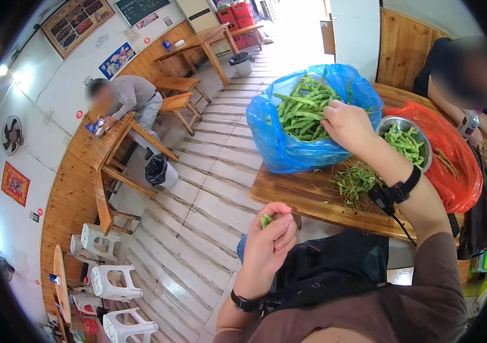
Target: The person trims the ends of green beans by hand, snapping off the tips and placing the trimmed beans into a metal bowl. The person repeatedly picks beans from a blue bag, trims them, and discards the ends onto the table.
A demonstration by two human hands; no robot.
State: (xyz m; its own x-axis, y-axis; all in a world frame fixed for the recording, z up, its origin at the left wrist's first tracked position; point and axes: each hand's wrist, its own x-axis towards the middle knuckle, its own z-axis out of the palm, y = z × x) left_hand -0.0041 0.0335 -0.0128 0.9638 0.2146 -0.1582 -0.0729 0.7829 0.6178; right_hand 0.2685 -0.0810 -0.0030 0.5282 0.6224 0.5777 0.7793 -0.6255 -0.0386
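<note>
My right hand reaches over the right edge of a pile of green beans in a blue plastic bag; its fingertips touch the beans, and whether they pinch one I cannot tell. My left hand is curled in front of the table edge, closed on a piece of green bean. Right of my right forearm, a metal bowl holds beans. A heap of green trimmings lies on the wooden table below the blue bag.
A red plastic bag with brown pods lies beside the bowl. A person sits across at the right, near a clear bottle. Another person leans on a far table. White stools stand at lower left.
</note>
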